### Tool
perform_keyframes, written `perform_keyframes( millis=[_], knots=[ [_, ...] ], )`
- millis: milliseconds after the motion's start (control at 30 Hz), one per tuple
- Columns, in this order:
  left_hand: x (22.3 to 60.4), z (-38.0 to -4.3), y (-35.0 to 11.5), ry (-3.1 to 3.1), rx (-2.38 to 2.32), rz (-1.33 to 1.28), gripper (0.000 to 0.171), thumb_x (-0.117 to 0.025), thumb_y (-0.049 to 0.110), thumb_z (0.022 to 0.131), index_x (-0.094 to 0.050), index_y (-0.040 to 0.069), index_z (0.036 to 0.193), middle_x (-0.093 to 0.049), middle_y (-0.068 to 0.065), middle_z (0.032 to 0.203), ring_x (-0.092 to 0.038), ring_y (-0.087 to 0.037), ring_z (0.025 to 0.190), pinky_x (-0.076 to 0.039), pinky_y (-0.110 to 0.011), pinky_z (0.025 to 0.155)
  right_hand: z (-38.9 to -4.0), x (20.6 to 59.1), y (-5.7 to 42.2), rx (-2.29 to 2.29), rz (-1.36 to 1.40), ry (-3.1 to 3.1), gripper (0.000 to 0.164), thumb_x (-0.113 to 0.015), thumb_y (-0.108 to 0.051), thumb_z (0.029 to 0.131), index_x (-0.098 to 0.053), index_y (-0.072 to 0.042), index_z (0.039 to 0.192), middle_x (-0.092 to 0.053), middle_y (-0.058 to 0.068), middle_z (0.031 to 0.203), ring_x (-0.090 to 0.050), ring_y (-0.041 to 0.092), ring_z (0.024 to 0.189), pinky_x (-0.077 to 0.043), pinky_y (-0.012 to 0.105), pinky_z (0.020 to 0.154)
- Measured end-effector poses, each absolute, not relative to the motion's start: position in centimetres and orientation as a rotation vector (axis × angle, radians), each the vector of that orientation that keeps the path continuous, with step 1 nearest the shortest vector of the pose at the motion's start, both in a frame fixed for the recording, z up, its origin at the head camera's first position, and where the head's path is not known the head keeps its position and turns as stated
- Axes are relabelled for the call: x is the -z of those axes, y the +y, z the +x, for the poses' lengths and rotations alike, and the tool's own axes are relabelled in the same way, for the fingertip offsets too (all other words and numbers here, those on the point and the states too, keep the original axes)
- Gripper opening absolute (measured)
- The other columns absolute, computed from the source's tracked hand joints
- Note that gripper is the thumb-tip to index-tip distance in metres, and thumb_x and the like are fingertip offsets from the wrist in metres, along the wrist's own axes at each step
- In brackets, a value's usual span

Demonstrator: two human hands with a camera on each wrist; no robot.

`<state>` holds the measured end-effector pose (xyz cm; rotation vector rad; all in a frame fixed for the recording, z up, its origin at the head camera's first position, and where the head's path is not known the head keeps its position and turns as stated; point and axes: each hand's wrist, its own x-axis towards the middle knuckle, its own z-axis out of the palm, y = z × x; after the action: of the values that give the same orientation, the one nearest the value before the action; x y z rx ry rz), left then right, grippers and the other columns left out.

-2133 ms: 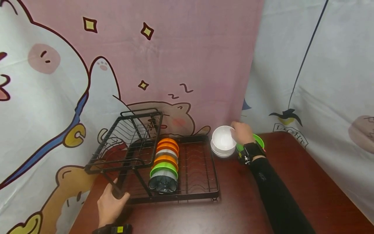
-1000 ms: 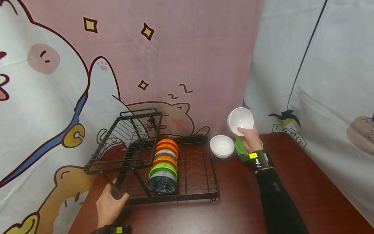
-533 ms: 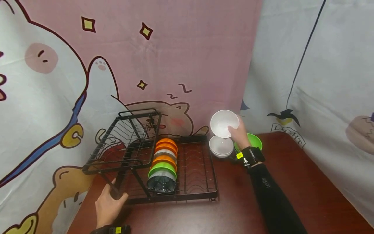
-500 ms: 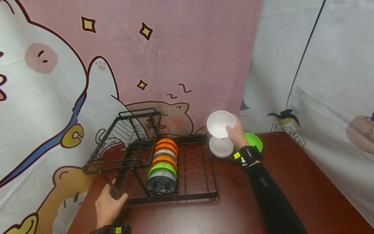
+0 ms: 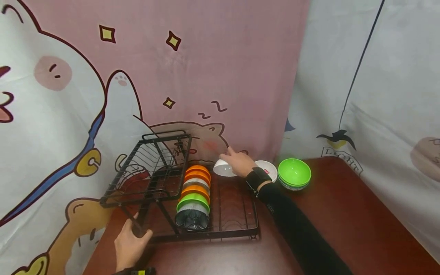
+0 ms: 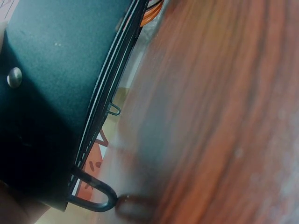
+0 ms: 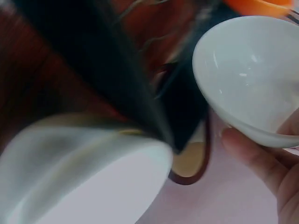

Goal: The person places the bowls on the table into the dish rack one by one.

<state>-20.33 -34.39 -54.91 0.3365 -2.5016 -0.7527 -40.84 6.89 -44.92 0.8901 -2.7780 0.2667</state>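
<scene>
The rack [image 5: 233,233] held lined-up bowls [image 5: 194,189]; the right hand [image 5: 241,163] pinched a white bowl [image 5: 222,169] near them; the left hand [image 5: 130,243] gripped the rack; nested green bowls [image 5: 294,172] stood outside.

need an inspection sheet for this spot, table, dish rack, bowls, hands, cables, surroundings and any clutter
Surface: brown wood-grain table, glossy
Job's things: black two-tier dish rack with a row of orange, white, green and dark bowls on edge; white bowl stack, partly hidden, and green-topped bowl stack right of it
Clutter: nothing seen
Hands: left hand grips the rack's near left corner; right hand holds a tilted white bowl by the rack's far side, contact with the rack unclear
Cables: nothing seen
Surroundings: cartoon-printed cloth behind
</scene>
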Motion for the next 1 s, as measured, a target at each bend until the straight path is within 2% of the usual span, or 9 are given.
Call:
perform_keyframes(
  millis=[100, 200, 433, 633, 800, 1000],
  knots=[
    [55.1, -20.0, -34.5, -2.523, 0.761, 0.340, 0.072, -0.081, 0.022, 0.077, -0.061, 0.005, 0.144, -0.070, -0.026, 0.131, -0.066, -0.058, 0.112, -0.049, -0.067, 0.091, -41.2, 46.3, 6.4, -0.173, 0.899, -2.817, 0.066, -0.078, 0.000, 0.089, -0.054, -0.029, 0.143, -0.050, 0.018, 0.158, -0.068, 0.026, 0.078, -0.062, 0.039, 0.071],
    [55.1, -19.9, -34.6, -2.555, 0.763, 0.357, 0.074, -0.080, 0.024, 0.078, -0.059, 0.005, 0.146, -0.070, -0.027, 0.131, -0.065, -0.058, 0.112, -0.048, -0.067, 0.091, -41.3, 47.3, 6.2, -0.107, 0.895, -2.827, 0.065, -0.075, 0.003, 0.090, -0.055, -0.028, 0.144, -0.048, 0.019, 0.162, -0.072, 0.027, 0.084, -0.064, 0.043, 0.078],
    [55.1, -20.1, -34.6, -2.534, 0.747, 0.359, 0.073, -0.079, 0.023, 0.077, -0.060, 0.006, 0.146, -0.073, -0.025, 0.124, -0.069, -0.055, 0.105, -0.049, -0.065, 0.089, -41.6, 48.2, 6.0, -0.149, 0.921, -2.767, 0.056, -0.073, 0.008, 0.089, -0.058, -0.020, 0.135, -0.056, 0.020, 0.149, -0.072, 0.031, 0.081, -0.063, 0.045, 0.074],
    [55.1, -20.1, -34.4, -2.528, 0.749, 0.359, 0.072, -0.080, 0.023, 0.077, -0.061, 0.006, 0.145, -0.074, -0.025, 0.122, -0.070, -0.054, 0.102, -0.050, -0.066, 0.088, -41.5, 48.5, 6.7, -0.291, 0.834, -2.860, 0.062, -0.073, 0.003, 0.092, -0.056, -0.020, 0.147, -0.060, 0.018, 0.142, -0.072, 0.036, 0.098, -0.062, 0.051, 0.083],
    [54.9, -20.2, -34.4, -2.521, 0.747, 0.349, 0.071, -0.080, 0.022, 0.076, -0.062, 0.006, 0.143, -0.074, -0.023, 0.118, -0.070, -0.054, 0.102, -0.049, -0.066, 0.088, -41.0, 48.2, 7.2, -0.366, 0.814, -2.864, 0.058, -0.071, -0.006, 0.098, -0.054, -0.020, 0.151, -0.061, 0.014, 0.132, -0.071, 0.031, 0.090, -0.062, 0.047, 0.079],
    [54.9, -20.3, -34.5, -2.529, 0.753, 0.351, 0.072, -0.080, 0.023, 0.077, -0.061, 0.005, 0.144, -0.073, -0.023, 0.121, -0.070, -0.054, 0.104, -0.048, -0.065, 0.089, -40.9, 48.0, 7.2, -0.410, 0.815, -2.853, 0.058, -0.072, -0.006, 0.096, -0.056, -0.019, 0.150, -0.062, 0.012, 0.123, -0.068, 0.028, 0.088, -0.060, 0.045, 0.079]
  ],
)
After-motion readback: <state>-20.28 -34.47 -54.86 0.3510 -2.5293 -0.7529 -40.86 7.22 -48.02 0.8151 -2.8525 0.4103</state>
